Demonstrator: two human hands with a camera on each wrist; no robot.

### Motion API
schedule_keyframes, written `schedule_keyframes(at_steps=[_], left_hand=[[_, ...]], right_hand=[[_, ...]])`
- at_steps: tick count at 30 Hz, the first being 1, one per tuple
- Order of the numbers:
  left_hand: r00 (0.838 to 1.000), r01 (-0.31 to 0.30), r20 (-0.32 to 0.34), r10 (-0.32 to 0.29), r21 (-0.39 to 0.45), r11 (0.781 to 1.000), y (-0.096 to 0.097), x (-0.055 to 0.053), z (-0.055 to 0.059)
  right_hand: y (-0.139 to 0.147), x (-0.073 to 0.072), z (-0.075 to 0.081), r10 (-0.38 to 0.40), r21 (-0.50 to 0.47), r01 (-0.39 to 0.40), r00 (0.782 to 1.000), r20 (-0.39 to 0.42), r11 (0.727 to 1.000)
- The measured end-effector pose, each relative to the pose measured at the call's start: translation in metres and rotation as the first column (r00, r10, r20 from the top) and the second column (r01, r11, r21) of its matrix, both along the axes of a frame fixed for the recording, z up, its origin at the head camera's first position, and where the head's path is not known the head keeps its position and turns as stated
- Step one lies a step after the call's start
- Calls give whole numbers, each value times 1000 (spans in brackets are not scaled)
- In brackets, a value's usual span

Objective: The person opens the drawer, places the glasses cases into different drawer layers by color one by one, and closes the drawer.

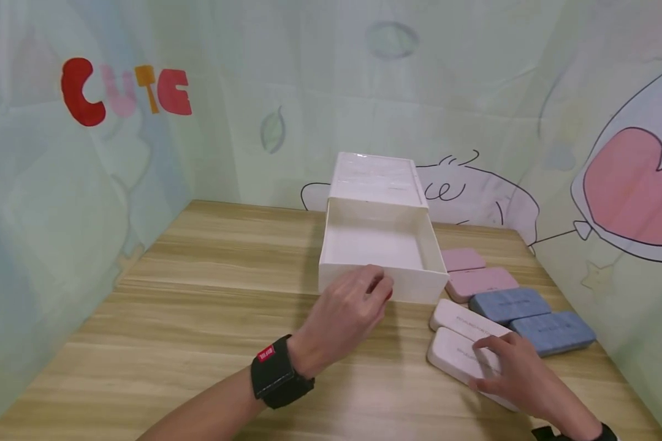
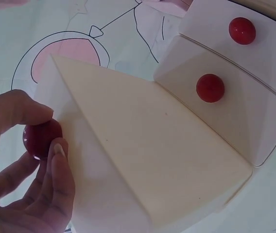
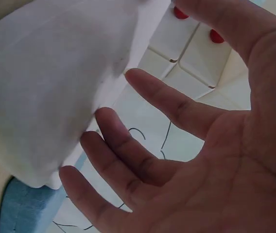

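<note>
In the head view my left hand (image 1: 353, 306) is at the front of a white drawer (image 1: 383, 282), which is pulled out of a white drawer box (image 1: 377, 177). In the left wrist view its thumb and fingers pinch the drawer's round red knob (image 2: 43, 138). My right hand (image 1: 515, 373) is over the nearer white case (image 1: 458, 355), its fingers spread. In the right wrist view the fingertips are right at the edge of the white case (image 3: 45, 87). A second white case (image 1: 463, 318) lies alongside it, bearing faint lettering.
Two blue cases (image 1: 554, 331) lie beyond the white ones, and two pink cases (image 1: 482, 282) are beside the drawer. Two more red knobs (image 2: 210, 88) mark other drawer fronts of the box. A printed cloth (image 1: 243, 153) encloses the wooden table (image 1: 198, 306).
</note>
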State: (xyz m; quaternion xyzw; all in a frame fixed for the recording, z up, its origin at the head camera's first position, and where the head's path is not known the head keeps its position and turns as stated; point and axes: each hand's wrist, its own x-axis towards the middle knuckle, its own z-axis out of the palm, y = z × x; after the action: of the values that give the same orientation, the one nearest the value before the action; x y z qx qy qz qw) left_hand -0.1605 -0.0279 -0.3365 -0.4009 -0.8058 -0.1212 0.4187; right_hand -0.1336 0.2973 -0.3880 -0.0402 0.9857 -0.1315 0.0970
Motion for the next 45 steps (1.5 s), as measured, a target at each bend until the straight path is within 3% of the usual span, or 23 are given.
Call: schedule_keyframes(at_steps=[9,16,26,30,37,45], left_hand=[[1000,-8,11,8,-5,1000,0,1,0],[1000,-6,7,6,-11,1000,0,0,0],[1000,-12,0,12,-17,1000,0,0,0],[1000,-15,-11,15,-18,1000,1,0,0],[1000,-16,-24,16,-17,1000,2,0,0],[1000,-17,-21,17,-24,1000,1,0,0]], right_hand=[[9,7,-10,-51,-16,50,997,-57,999],[8,8,-13,-40,24,42,995,-91,999],[5,11,-14,35,57,-31,998,-61,998],[2,13,-15,70,16,-69,996,-63,997],[-5,11,-14,34,-35,-33,999,29,999],[-3,12,-15,53,-28,-54,998,-36,998]])
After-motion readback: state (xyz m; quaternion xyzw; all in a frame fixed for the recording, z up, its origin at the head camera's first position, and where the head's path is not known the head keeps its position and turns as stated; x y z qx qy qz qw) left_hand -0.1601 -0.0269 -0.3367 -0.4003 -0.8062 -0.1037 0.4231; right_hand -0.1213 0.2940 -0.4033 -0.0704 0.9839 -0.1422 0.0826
